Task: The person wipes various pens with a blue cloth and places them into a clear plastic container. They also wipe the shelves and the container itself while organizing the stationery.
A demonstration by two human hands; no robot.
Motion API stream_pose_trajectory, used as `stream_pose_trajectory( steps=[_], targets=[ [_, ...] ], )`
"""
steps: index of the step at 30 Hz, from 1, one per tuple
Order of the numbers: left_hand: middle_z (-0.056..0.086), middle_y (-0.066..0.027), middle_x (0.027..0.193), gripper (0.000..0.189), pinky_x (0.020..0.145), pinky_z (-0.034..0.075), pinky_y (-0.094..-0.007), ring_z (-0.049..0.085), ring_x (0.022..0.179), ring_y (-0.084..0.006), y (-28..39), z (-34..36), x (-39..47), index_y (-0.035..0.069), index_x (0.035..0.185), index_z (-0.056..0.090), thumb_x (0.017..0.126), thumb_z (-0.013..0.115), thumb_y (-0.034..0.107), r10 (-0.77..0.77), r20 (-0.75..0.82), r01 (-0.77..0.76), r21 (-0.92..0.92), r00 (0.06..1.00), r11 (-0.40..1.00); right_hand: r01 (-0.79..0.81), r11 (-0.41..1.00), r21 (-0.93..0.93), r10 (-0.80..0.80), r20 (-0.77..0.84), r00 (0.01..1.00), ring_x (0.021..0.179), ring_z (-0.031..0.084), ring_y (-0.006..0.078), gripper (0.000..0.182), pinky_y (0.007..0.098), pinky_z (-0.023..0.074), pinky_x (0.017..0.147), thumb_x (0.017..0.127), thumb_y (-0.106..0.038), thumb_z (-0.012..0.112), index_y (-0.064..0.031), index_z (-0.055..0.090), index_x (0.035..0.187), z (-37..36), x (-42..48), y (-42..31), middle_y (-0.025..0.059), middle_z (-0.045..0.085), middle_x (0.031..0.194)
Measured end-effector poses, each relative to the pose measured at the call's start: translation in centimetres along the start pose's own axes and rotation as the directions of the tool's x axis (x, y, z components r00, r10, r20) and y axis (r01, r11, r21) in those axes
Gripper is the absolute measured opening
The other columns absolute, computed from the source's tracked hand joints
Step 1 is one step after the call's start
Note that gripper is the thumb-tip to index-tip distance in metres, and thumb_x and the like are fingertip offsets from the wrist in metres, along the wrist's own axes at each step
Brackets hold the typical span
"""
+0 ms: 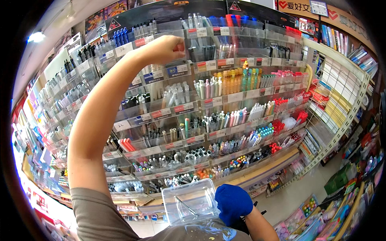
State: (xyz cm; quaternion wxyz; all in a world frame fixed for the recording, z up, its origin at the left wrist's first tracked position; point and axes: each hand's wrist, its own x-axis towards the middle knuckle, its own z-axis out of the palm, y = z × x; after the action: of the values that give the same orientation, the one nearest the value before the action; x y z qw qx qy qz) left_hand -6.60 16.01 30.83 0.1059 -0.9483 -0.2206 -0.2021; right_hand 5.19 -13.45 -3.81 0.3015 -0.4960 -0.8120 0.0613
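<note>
My left hand (173, 49) is raised to the upper tiers of a clear pen rack (235, 98), its fingers curled. Whether anything is between them cannot be made out. A clear plastic box (169, 208) is tilted in front of my chest, with a slim metallic pen (186, 206) lying aslant in it. Against the box's right side is my right hand, covered by a bunched blue cloth (233, 201); only the wrist and forearm show. Dark pen-like tips (263, 212) poke out behind that wrist. Transparent pens (178, 93) stand in a compartment below my left hand.
Price tags (181, 107) run along the rack's tiers. Amber-coloured pens (230, 81) and red-capped pens (282, 105) fill compartments to the right. A wire grid panel (334, 96) borders the rack there. Packaged stationery (322, 223) is displayed at the lower right. A wooden ledge (268, 168) runs beneath the rack.
</note>
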Motion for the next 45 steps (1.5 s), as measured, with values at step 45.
stream_pose_trajectory(
  steps=[45],
  targets=[
    [0.051,-0.0110,0.093,0.025,0.076,0.041,-0.0376,0.048,0.088,-0.0304,6.7,7.4,-5.8,0.004,0.094,0.056,0.069,0.058,-0.001,0.125,-0.035,-0.116,0.190,0.992,0.975,-0.278,0.650,0.708,0.469,-0.086,0.879,0.059,0.051,0.0171,0.022,0.0289,0.0404,0.053,0.060,-0.016,0.074,-0.0107,0.053,0.064,-6.5,-3.4,4.9,0.0015,0.053,0.062]
  ],
)
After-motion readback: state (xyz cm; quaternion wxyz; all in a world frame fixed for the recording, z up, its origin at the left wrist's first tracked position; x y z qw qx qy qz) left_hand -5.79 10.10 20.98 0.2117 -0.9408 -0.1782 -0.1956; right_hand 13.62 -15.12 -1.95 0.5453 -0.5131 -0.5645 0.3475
